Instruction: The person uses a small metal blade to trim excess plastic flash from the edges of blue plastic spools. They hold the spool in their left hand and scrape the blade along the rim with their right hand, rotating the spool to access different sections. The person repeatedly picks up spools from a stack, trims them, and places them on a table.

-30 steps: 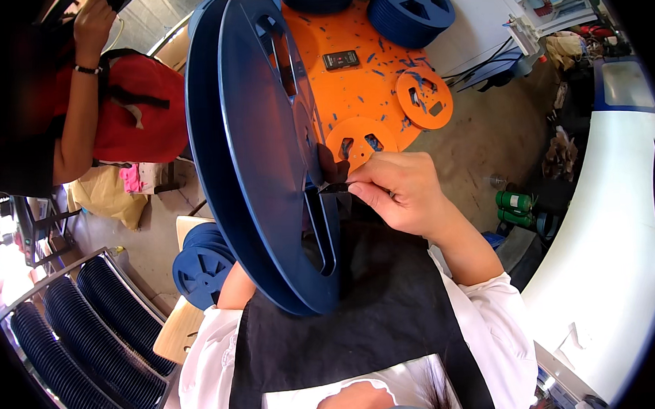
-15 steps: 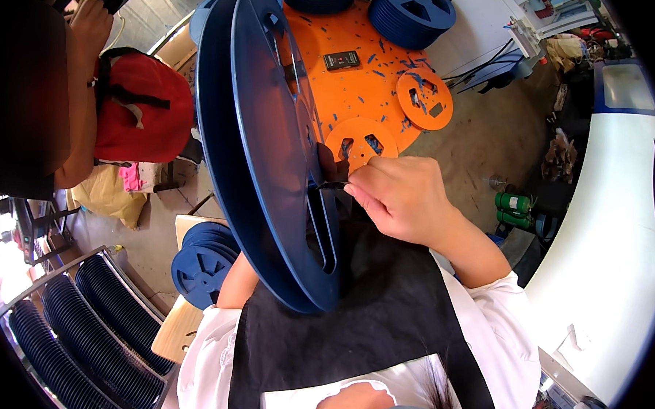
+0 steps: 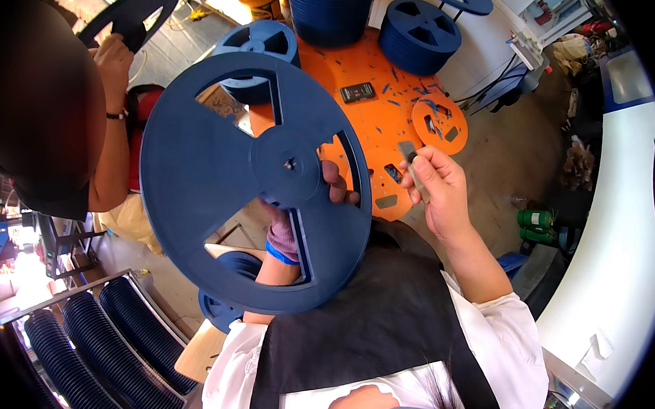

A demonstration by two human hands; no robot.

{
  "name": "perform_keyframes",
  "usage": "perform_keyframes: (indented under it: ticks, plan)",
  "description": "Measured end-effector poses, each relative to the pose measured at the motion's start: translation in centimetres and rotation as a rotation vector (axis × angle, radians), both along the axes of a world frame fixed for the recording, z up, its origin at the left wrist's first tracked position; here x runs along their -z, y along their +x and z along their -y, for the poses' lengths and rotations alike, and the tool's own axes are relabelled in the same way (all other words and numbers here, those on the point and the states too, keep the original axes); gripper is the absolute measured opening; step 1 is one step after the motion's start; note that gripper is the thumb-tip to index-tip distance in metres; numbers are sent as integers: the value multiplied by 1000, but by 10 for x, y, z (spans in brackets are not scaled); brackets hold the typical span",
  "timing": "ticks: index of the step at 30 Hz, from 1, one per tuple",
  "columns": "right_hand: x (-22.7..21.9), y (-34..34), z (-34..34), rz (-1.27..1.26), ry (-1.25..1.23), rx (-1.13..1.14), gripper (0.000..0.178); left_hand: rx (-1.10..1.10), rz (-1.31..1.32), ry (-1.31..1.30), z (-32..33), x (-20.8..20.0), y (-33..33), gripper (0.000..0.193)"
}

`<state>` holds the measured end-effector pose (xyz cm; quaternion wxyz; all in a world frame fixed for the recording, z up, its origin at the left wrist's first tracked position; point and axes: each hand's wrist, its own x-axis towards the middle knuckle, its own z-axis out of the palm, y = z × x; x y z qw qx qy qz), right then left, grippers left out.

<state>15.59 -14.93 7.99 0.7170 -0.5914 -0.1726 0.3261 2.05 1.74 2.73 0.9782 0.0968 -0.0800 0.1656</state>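
A large dark blue plastic reel [image 3: 194, 155] with wide cut-out windows faces me in front of my chest. My left hand [image 3: 334, 182], in a purplish glove, grips it from behind; its fingers show through the right window, its wrist through the lower one. To the right of the reel my right hand [image 3: 444, 188] is closed on a small flat blade [image 3: 407, 151], which points upward, apart from the reel. Beyond lies an orange table [image 3: 360, 119] strewn with blue plastic shavings.
Blue reels stand in a stack [image 3: 332, 18] and a second stack [image 3: 417, 40] at the back. A dark handheld device [image 3: 358, 92] lies on the table. At left, a person's hand [image 3: 113, 64] holds a black reel. A metal rack [image 3: 92, 346] of blue discs stands lower left.
The reel has turned from nearly edge-on to facing me. My right hand has drawn back from its rim to the right, and the blade now points up.
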Motion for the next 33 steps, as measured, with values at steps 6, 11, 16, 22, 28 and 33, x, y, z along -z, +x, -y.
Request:
perform_keyframes:
  ticks: [6,11,16,22,28,33]
  plan:
    - [29,6,-2,278,-79,174,14,129,199,-43,-16,15,-9,87]
    - [-3,24,-10,1455,-210,-13,16,307,140,-95,-13,21,-23,74]
    - [-19,30,-12,1604,-228,-184,20,358,162,-159,4,-2,-19,70]
    - [-21,26,-9,1724,-290,-231,12,280,85,-131,18,-3,-27,95]
    - [-31,24,1,1802,-283,-117,23,304,27,-151,13,-30,-32,93]
    - [-37,22,10,1858,-319,-112,17,355,43,-127,25,-10,-42,91]
